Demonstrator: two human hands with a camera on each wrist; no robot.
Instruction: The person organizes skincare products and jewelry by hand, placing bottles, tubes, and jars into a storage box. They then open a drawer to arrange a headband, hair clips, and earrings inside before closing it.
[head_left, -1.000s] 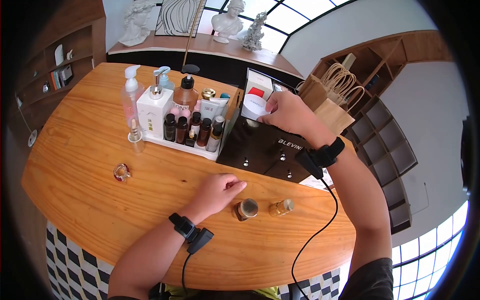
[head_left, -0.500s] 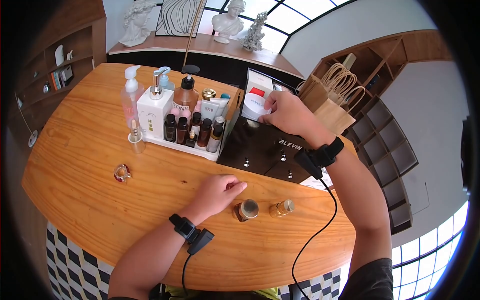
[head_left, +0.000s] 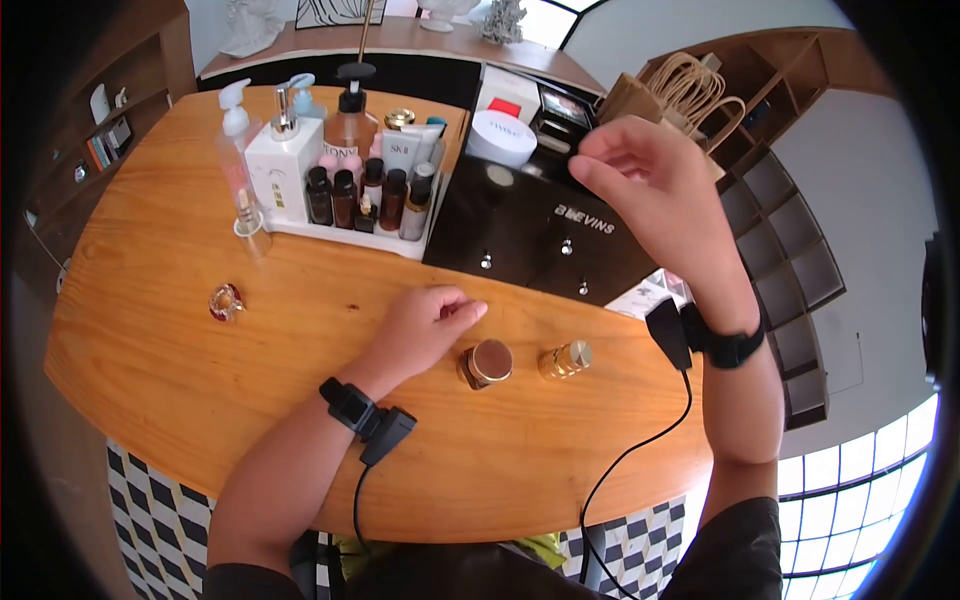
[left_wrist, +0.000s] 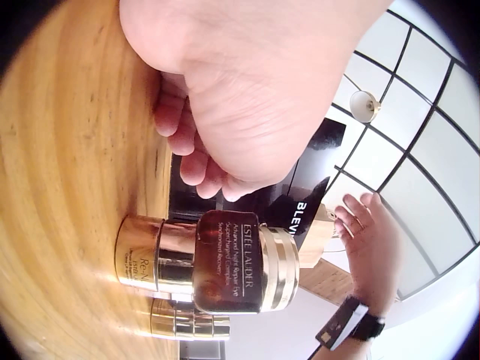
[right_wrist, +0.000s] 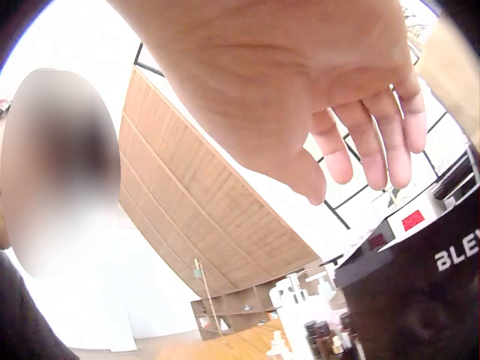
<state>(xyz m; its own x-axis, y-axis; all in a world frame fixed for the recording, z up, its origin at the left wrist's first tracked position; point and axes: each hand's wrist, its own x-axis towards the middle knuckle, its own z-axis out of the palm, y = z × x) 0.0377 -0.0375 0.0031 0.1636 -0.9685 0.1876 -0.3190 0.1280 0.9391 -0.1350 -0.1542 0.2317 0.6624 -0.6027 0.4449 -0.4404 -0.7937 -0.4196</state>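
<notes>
Head view. Right hand (head_left: 665, 195): in the air over the right side of the black drawer box (head_left: 485, 225), grip wide, nothing held, thumb apart from the fingers. White round case (head_left: 503, 138): in the front left of the box top, apart from the right hand, beside a white carton with a red patch (head_left: 505, 107). Left hand (head_left: 425, 325): resting on the tabletop (head_left: 300, 420), fingers loosely curled, grip narrow and holding nothing. Amber jar (head_left: 490, 362): near the left fingertips. Gold bottle (head_left: 567, 360): just right of the jar. White tray (head_left: 345, 237): left of the box, bearing pump bottles, tubes and small dark bottles. Red and clear ring-shaped item (head_left: 226, 302): on the tabletop, left.

Left wrist view. Left hand: palm side near, fingers bent at the wood. Amber jar: gold lid, label reading "Estée Lauder Advanced Night Repair Eye". Gold jar (left_wrist: 140, 253): adjoining the base of the amber one, lettering partly legible. Right hand: beyond, clear of the black drawer box.

Right wrist view. Right hand: palm in view, fingers extended, touching nothing. Black drawer box: below and to the right, white letters cut by the edge; red patch visible on top. Small dark bottles (right_wrist: 322, 341): left of the box.
</notes>
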